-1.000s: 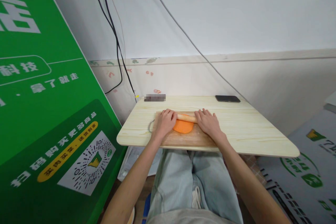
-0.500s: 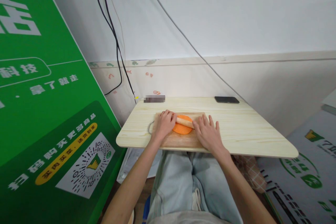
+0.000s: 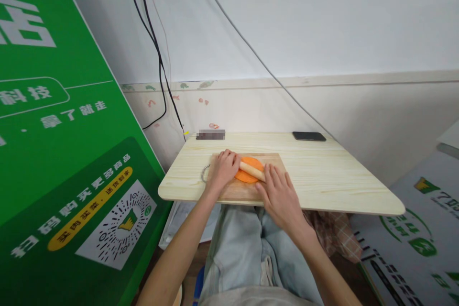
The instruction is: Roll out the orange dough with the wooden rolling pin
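A flat, round sheet of orange dough (image 3: 245,176) lies on a wooden board (image 3: 238,194) near the table's front edge. Slantwise across the dough rests a pale wooden rolling pin (image 3: 253,171), its right end nearer to me. My left hand (image 3: 226,168) is curled over the pin's left end, which it hides. On the right end lies my right hand (image 3: 281,191), its fingers stretched out and close together, the thumb apart at the dough's near edge.
The light wood table (image 3: 337,177) stands against the wall. At its back are a black phone (image 3: 309,136) and a blurred dark object (image 3: 211,135). A metal handle (image 3: 204,173) juts from the board's left side. A green panel (image 3: 89,119) rises at the left.
My right hand has moved toward me and slightly left, its fingers drawn closer together. The rolling pin's right end has swung nearer to me; my left hand has barely moved.
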Demonstrator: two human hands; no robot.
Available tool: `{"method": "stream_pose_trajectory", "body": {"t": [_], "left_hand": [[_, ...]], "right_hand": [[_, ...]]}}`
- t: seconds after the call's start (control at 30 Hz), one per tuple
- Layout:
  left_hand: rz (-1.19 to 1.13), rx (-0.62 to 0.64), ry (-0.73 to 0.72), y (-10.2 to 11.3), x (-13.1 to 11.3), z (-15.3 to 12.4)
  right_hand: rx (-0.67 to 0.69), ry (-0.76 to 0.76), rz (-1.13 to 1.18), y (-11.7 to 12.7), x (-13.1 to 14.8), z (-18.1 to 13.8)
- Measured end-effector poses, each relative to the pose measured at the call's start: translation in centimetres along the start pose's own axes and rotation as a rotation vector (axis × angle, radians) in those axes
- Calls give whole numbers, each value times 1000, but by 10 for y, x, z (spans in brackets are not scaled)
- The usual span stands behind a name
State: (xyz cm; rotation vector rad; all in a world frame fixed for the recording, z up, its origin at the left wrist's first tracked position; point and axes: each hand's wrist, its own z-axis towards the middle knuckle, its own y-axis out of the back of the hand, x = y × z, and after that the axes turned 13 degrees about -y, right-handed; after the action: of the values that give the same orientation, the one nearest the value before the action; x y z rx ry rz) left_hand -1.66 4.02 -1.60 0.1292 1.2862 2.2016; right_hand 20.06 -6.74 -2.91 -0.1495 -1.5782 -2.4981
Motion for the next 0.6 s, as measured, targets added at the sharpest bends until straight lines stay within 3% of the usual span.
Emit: {"method": "stream_pose_trajectory", "body": {"t": [0.1,0.17,0.37,0.43,0.6], "left_hand": [[-3,8,-3,0,1,0],[15,7,-3,1,0,0],[104,8,-46,4,-5,-1],[117,8,-46,4,-6,-1],[114,4,-42,5,-6,0]], "right_hand": [[-72,9,-13,-6,10,-21],[-67,-54,-41,-7,15,-15],[155,-254,-133,2,14,64],[251,-227,-168,4,11,93],[315,-91,-235,1,3,134]]}}
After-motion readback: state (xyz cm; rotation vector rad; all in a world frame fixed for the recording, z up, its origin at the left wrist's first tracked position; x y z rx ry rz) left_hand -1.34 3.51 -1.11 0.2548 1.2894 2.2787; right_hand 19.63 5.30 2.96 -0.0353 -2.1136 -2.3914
